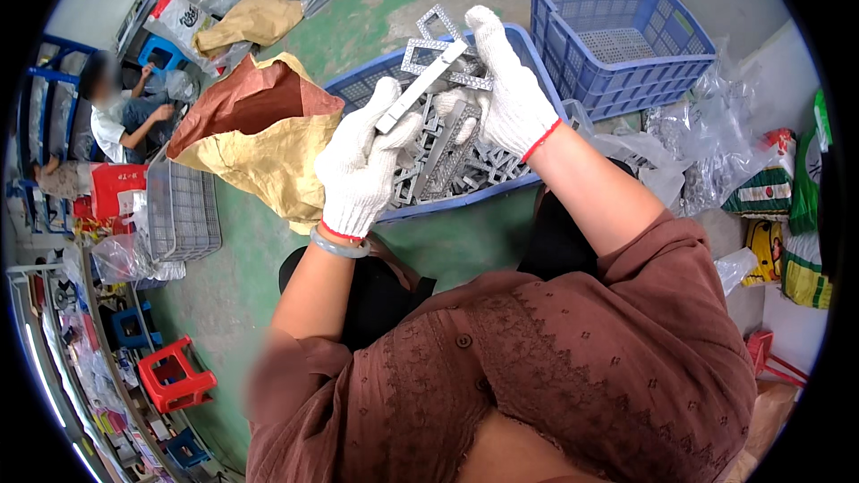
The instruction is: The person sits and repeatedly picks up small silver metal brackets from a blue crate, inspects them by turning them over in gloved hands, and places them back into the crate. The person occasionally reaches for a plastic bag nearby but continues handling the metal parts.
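Both my hands wear white knit gloves with red cuffs, held over a blue plastic basket (429, 209) of grey metal parts (490, 164). Between the thumb and fingers of my left hand (362, 161) is the lower end of a pale flat bar (420, 89), tilted up to the right. My right hand (512, 89) is closed around grey open-framed metal pieces (470, 80) by the bar's upper end; its fingers curl underneath and are partly hidden. Square grey frames (425, 57) stick up beyond the bar. How these pieces join the bar I cannot tell.
A yellow woven sack (259, 170) with a reddish inside gapes left of the basket. Another blue basket (617, 80) stands at the far right, near clear plastic bags (716, 143). At left are a seated person (125, 121), a grey basket (183, 210) and a red stool (176, 374).
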`<state>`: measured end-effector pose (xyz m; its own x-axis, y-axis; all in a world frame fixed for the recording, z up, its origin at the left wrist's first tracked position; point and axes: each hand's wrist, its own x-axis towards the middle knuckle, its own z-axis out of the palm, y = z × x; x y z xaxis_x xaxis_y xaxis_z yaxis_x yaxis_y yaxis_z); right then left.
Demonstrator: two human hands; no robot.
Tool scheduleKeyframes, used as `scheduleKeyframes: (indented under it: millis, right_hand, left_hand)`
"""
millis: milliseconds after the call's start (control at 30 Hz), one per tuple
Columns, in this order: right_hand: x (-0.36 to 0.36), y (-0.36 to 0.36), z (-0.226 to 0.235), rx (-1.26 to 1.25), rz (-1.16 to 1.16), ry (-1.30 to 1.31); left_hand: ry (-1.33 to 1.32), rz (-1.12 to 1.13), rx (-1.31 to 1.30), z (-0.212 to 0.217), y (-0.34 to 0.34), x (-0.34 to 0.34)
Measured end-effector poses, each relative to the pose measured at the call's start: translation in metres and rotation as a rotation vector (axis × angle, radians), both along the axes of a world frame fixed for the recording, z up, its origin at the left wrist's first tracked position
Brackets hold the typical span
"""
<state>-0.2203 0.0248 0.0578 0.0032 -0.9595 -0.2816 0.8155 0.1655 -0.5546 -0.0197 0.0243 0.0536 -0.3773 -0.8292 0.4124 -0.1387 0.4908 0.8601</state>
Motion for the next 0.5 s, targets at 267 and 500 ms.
scheduleKeyframes:
  millis: [267, 500]
  right_hand:
    - [-0.002, -0.002, -0.007, -0.112, 0.034, 0.048]
    - [-0.007, 0.002, -0.006, -0.212, 0.117, -0.021]
  left_hand:
    - [0.1, -0.018, 0.171, 0.008, 0.0, 0.004]
    - [0.217, -0.022, 0.442, 0.014, -0.001, 0.006]
